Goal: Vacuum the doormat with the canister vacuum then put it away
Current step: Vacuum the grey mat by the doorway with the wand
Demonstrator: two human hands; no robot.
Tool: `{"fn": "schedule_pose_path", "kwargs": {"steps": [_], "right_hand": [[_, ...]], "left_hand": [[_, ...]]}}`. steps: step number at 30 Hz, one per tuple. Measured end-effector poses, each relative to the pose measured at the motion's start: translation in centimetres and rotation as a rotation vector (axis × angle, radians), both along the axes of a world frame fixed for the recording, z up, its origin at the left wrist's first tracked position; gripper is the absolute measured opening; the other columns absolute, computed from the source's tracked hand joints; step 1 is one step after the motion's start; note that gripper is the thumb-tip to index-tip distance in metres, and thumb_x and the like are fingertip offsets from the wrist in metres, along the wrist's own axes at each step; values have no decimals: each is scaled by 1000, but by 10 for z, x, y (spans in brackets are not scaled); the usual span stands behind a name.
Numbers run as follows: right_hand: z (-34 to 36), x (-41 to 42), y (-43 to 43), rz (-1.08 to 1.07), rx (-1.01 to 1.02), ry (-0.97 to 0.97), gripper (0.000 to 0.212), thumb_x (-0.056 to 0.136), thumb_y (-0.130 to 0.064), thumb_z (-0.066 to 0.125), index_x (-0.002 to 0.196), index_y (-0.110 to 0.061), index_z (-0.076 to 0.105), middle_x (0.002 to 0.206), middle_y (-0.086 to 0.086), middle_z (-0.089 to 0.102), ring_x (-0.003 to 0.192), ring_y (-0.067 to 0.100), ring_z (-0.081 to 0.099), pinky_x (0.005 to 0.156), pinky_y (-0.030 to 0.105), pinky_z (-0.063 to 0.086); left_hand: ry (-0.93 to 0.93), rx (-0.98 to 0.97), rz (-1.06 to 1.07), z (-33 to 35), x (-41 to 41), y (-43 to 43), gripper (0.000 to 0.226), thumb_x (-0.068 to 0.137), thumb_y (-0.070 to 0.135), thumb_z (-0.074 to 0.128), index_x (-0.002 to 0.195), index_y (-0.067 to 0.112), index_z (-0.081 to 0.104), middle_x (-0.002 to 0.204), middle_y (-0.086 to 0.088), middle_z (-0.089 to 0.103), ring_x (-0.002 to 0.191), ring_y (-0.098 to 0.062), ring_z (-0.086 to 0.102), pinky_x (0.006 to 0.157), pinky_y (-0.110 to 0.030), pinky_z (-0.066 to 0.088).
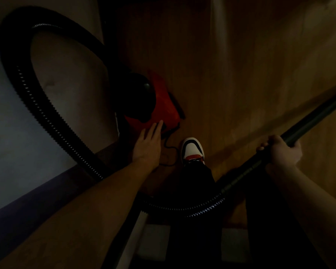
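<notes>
Canister vacuum (pixel 163 107) sits by the left hand (pixel 147 146), grip apart; right hand (pixel 281 151) grip clamps the wand (pixel 308 124).

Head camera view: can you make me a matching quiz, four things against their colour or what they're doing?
Things:
1 left hand
2 right hand
3 hose
4 shoe

Descriptions:
A white, black and red
B gripping the dark wand
C fingers straight, at the red canister
D black, ribbed, looping at the left

Pairs: 1-C, 2-B, 3-D, 4-A
</notes>
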State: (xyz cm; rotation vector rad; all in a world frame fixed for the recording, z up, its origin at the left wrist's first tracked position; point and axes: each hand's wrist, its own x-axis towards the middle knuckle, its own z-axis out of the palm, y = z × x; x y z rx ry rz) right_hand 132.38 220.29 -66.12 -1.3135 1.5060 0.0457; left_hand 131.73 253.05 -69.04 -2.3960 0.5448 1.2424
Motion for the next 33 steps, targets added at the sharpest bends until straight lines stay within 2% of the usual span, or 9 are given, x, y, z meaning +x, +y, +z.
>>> {"fn": "schedule_pose_path", "kwargs": {"steps": [5, 9, 14, 18, 23, 29, 33], "right_hand": [[-4, 3, 4, 4, -2, 15, 25, 93, 0, 52, 112, -15, 45, 72, 4, 49, 44, 9, 51, 45, 23, 46], [-10, 3, 5, 4, 4, 15, 27, 93, 0, 52, 114, -15, 45, 73, 4, 50, 45, 9, 52, 45, 23, 47], [-19, -8, 6, 22, -20, 9, 27, 91, 1, 52, 111, -14, 44, 71, 4, 49, 45, 9, 51, 44, 22, 45], [-20, -14, 5, 41, -20, 24, 27, 91, 0, 52, 113, -13, 45, 73, 4, 50, 48, 10, 52, 44, 23, 47], [-15, -16, 3, 33, -23, 6, 24, 91, 2, 50, 109, -12, 43, 71, 5, 47, 44, 9, 49, 42, 21, 43], [8, -4, -6, -11, -14, 22, 21, 89, 1, 51, 106, -11, 46, 67, 6, 47, 41, 10, 47, 40, 20, 42], [32, 12, -15, -13, 0, 42, 14, 88, -1, 56, 88, -14, 51, 60, 6, 51, 39, 13, 48, 40, 24, 42]], "left_hand": [[-27, 61, -154, -6, -4, 11, 99, 92, 53, 51, 153, 4, -10, 155, -12, -37, 150, -26, -14, 121, -50, 10], [-117, 123, -243, -18, -11, 15, 99, 93, 54, 52, 154, 4, -6, 149, -19, -44, 148, -29, -21, 119, -54, 10], [-195, 160, -243, -30, -18, 19, 88, 94, 43, 58, 156, 8, 6, 149, -19, -44, 147, -31, -24, 118, -57, 11], [-176, 154, -124, -33, -14, 13, 76, 95, 41, 55, 155, 11, 19, 152, -14, -41, 148, -29, -23, 119, -57, 10], [-103, -80, 175, -14, -10, 6, 91, 92, 49, 47, 155, 3, 0, 159, -6, -31, 150, -21, -15, 121, -53, 4], [-61, -329, 471, 44, 6, -33, 87, 95, 48, 41, 156, 6, -5, 162, 1, -25, 151, -16, -11, 122, -51, 7], [-62, -442, 585, 89, 21, -87, 87, 96, 51, 40, 156, 11, -8, 163, 7, -20, 151, -13, -9, 123, -48, 9]]}}
